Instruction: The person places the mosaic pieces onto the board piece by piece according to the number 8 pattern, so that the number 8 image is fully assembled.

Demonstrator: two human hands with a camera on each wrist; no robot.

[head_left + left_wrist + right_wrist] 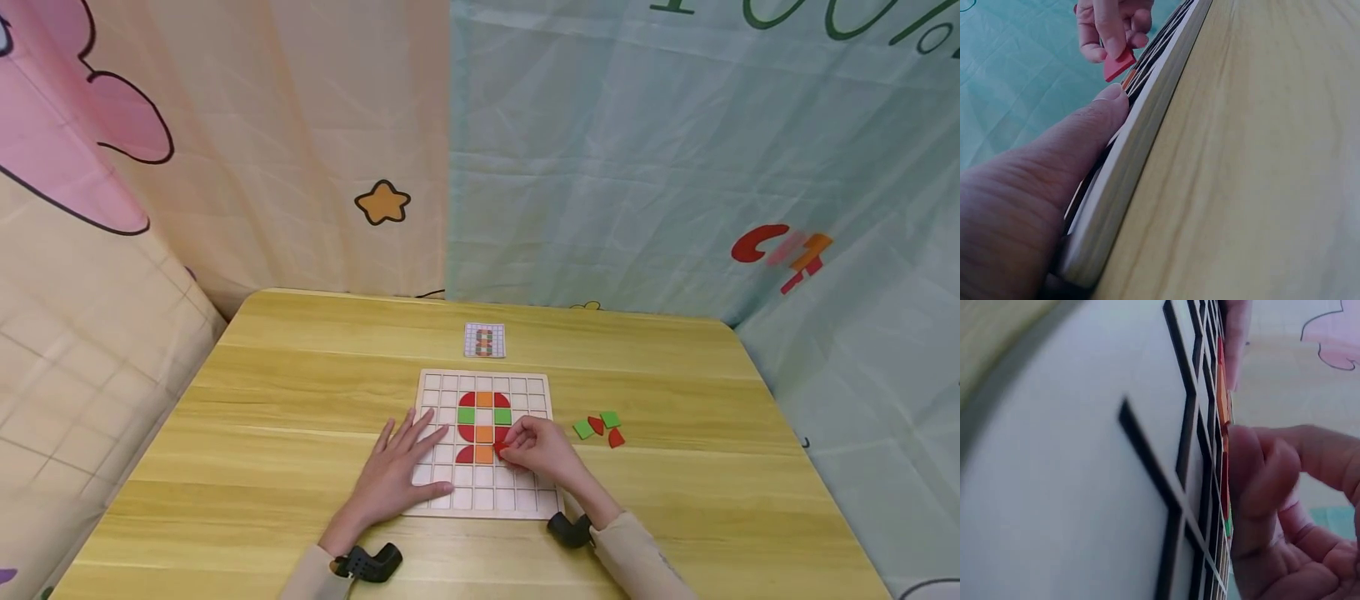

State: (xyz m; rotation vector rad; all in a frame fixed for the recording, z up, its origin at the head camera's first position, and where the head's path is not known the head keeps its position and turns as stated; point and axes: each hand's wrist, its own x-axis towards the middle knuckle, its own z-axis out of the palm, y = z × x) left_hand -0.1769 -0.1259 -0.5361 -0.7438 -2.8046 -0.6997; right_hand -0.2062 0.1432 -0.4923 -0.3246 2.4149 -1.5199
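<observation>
A white gridded board lies on the table, its middle cells filled with red rounded tiles, orange squares and green squares. My left hand rests on the board's left side with the fingers spread. Over the board, my right hand pinches a red tile between thumb and fingertips. That tile is just right of the lowest orange square; in the left wrist view it is tilted above the grid. The right wrist view hides it behind the fingers.
A small printed card with a coloured grid pattern lies beyond the board. Loose green tiles and red tiles lie on the wooden table to the board's right. Printed curtains hang behind the table.
</observation>
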